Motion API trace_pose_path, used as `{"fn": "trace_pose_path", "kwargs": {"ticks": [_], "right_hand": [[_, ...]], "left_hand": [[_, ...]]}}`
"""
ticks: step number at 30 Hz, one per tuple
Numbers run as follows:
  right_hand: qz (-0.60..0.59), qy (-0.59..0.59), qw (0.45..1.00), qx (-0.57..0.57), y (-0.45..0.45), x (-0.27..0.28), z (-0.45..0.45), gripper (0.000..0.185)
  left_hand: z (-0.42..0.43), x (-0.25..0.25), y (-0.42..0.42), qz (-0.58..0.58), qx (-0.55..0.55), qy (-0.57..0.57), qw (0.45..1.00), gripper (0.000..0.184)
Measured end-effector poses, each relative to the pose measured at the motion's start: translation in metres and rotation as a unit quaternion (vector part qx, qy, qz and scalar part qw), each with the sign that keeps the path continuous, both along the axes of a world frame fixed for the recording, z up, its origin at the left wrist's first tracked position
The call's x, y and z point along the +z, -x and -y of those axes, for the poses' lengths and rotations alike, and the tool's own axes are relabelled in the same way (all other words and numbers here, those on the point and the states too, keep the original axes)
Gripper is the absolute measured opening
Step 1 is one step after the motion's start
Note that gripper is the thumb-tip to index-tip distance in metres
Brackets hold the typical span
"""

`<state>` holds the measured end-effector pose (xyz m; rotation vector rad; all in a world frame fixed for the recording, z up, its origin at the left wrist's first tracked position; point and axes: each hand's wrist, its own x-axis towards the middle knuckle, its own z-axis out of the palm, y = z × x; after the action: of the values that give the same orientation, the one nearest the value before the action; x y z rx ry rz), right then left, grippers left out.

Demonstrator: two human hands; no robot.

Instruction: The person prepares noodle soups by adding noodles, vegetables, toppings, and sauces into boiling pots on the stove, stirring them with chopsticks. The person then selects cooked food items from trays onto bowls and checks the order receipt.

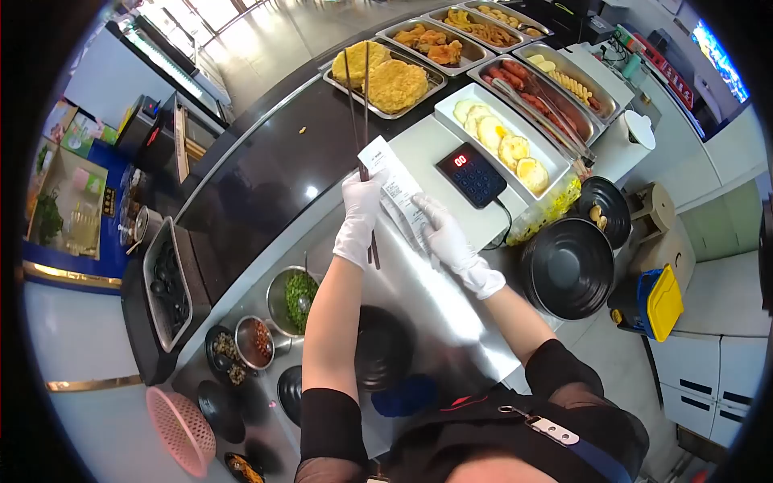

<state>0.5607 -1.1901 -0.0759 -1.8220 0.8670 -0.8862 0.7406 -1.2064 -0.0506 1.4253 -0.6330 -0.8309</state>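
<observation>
My left hand [362,197], in a white glove, is closed around a pair of long dark chopsticks [354,113]. Their tips point away from me, toward the tray of yellow fried patties [390,80]. A long printed paper receipt [396,181] stretches between my hands, its upper end beside my left fingers. My gloved right hand [451,237] grips the receipt lower down; part of the paper is hidden behind the fingers. To the right of the receipt, a black keypad device [473,175] with a red display lies on a white surface.
Fried eggs fill a white tray [503,141]; trays of sausages [535,97] and other food stand behind. Large black bowls [568,266] are at right. Below left are a bowl of chopped greens [294,299], a smaller metal bowl [256,342] and a pink colander [179,431].
</observation>
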Motion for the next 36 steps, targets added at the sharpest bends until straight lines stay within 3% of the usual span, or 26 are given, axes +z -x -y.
{"fn": "trace_pose_path", "kwargs": {"ticks": [3,4,5,7,8,10,14,16,19,21,24,27,29,33,36], "right_hand": [[-0.053,-0.066,0.996,-0.019,-0.028,-0.052,0.013,0.044],[-0.155,0.014,0.987,-0.050,-0.032,-0.048,0.010,0.040],[-0.159,0.012,0.986,-0.046,-0.036,-0.045,0.007,0.040],[0.016,-0.218,0.972,-0.086,-0.044,-0.041,0.004,0.042],[0.014,-0.219,0.972,-0.083,-0.043,-0.043,0.001,0.042],[-0.116,0.076,0.987,-0.086,-0.032,-0.045,-0.002,0.045],[-0.023,0.056,0.997,-0.046,-0.009,0.014,-0.016,0.049],[-0.018,0.044,0.999,-0.012,-0.008,0.030,-0.021,0.052],[-0.046,0.048,0.998,0.018,-0.016,0.008,-0.019,0.056],[-0.079,0.066,0.994,0.020,-0.024,-0.013,-0.018,0.056],[-0.102,0.064,0.993,-0.010,-0.025,-0.018,-0.019,0.055],[-0.093,0.068,0.993,-0.015,-0.015,0.013,-0.026,0.054],[-0.073,0.080,0.994,-0.016,-0.011,0.023,-0.025,0.053],[-0.076,0.083,0.994,-0.014,-0.019,0.005,-0.013,0.052],[-0.165,0.134,0.977,0.001,-0.022,-0.010,-0.009,0.056]], "left_hand": [[0.027,-0.047,-0.015,0.037,-0.009,-0.041,0.998,0.014],[0.030,-0.056,-0.017,0.074,0.003,-0.097,0.993,0.013],[0.031,-0.068,-0.020,0.109,0.015,-0.153,0.982,0.012],[0.032,-0.082,-0.025,0.094,0.025,-0.145,0.985,0.011],[0.031,-0.085,-0.026,0.080,0.025,-0.139,0.987,0.012],[0.029,-0.083,-0.028,0.052,0.017,-0.098,0.994,0.014],[-0.003,-0.010,-0.018,-0.051,-0.036,-0.018,0.998,0.015],[-0.018,0.017,-0.021,0.077,-0.026,-0.023,0.996,0.016],[-0.024,0.005,-0.035,0.096,-0.021,-0.067,0.993,0.018],[-0.016,-0.034,-0.044,0.105,-0.026,-0.034,0.994,0.019],[-0.010,-0.047,-0.046,0.100,-0.019,-0.112,0.988,0.019],[-0.019,-0.023,-0.034,0.002,-0.026,-0.032,0.999,0.018],[-0.020,-0.016,-0.033,0.006,-0.036,-0.018,0.999,0.017],[-0.009,-0.021,-0.036,0.051,-0.019,-0.039,0.998,0.015],[0.000,-0.051,-0.043,0.148,-0.028,-0.086,0.985,0.017]]}}
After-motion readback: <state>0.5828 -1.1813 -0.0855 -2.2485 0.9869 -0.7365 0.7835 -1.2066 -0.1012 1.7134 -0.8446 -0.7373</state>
